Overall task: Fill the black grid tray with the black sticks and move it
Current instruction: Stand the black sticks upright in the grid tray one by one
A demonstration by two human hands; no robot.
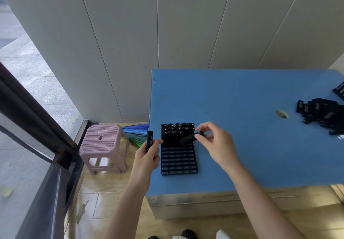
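The black grid tray (179, 159) lies flat on the blue bench (242, 127), close to the bench's left edge and near its front. Its far rows are filled with black sticks (176, 130) standing upright, their round ends facing up; the third row looks only partly filled, and the cells nearer the person are open.

The right hand (216, 144) hovers over the tray's right side. Its fingers (202, 127) are curled in and pinch one black stick (191, 137) between thumb and fingertips at its upper end. That stick is tilted, its lower end pointing down and to the left toward the standing rows, just at the edge of the filled part.

The left hand (149, 157) is beside the tray's left edge, partly over the bench's side. Its fingers are closed around a second stick (149, 140), held nearly upright with white print on its face; the thumb tip reaches toward the tray's corner.

A loose pile of sticks (322, 114) lies well apart at the bench's far right. On the floor to the left stands a pink plastic stool (104, 145), with a folded umbrella (136, 132) between it and the bench
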